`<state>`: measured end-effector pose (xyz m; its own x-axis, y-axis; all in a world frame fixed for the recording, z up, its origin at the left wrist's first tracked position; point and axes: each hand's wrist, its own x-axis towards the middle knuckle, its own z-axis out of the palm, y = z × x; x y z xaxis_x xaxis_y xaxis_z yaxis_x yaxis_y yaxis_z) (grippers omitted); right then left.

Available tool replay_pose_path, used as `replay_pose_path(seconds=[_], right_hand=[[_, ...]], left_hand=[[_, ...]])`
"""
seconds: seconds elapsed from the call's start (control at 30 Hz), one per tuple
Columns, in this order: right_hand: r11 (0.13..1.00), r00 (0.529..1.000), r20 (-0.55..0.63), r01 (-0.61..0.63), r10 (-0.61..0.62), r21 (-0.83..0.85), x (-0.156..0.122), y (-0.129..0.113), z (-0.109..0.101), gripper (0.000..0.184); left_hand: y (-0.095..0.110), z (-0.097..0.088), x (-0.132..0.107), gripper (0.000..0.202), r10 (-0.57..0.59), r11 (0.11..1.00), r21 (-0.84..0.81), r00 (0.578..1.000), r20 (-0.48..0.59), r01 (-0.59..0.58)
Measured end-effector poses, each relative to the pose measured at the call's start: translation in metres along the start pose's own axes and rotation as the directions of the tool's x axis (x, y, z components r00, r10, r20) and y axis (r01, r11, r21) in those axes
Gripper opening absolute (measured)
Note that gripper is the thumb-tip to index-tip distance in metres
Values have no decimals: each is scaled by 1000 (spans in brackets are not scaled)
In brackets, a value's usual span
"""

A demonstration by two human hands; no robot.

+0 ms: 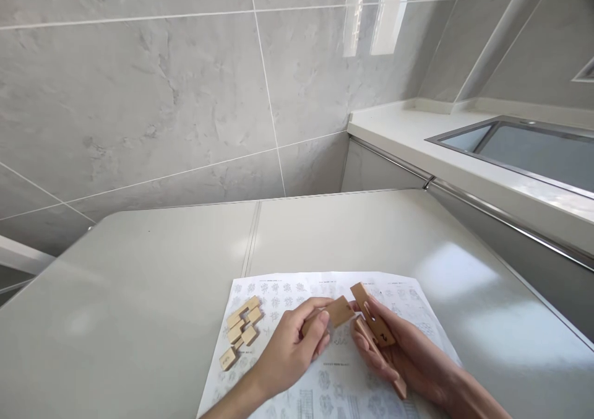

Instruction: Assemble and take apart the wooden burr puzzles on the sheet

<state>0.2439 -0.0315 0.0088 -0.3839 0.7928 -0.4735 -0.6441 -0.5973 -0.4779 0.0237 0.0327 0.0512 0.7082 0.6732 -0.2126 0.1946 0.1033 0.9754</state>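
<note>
My left hand (290,345) is closed, pinching a flat wooden puzzle piece (341,312) between thumb and fingers. Close by on the right, my right hand (415,351) is wrapped round two more pieces: a notched wooden puzzle piece (385,333) marked with a 2, and a longer wooden bar (398,387) lying along the fingers. The two hands nearly meet above a printed sheet (346,379). Left of my left hand, several notched wooden pieces (236,332) lie together on the paper; one small block (228,358) bears a dark mark. My fingers cover parts of the held pieces.
Beneath the sheet is a glossy white table (139,307) with a seam across it. Grey wall tiles (162,97) rise behind. To the right run a white counter (394,128) with a steel-rimmed sink (524,146) and a metal rail (487,208).
</note>
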Motion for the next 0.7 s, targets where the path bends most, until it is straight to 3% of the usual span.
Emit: replay_pose_path(seconds=[0.3, 0.5, 0.6, 0.7], right_hand=[[978, 995, -5, -98, 99, -183, -5, 1, 6, 69], [955, 987, 24, -147, 158, -257, -6, 13, 7, 76], [962, 992, 14, -121, 128, -245, -7, 17, 12, 77], [967, 998, -65, -36, 20, -252, -13, 17, 23, 67]], left_hand=[[-13, 13, 2, 42, -39, 983, -178, 999, -5, 37], [-11, 13, 1, 40, -57, 995, -80, 998, -23, 55], [-9, 13, 0, 39, -46, 999, -17, 999, -17, 46], [-9, 12, 0, 39, -48, 999, 6, 999, -2, 48]])
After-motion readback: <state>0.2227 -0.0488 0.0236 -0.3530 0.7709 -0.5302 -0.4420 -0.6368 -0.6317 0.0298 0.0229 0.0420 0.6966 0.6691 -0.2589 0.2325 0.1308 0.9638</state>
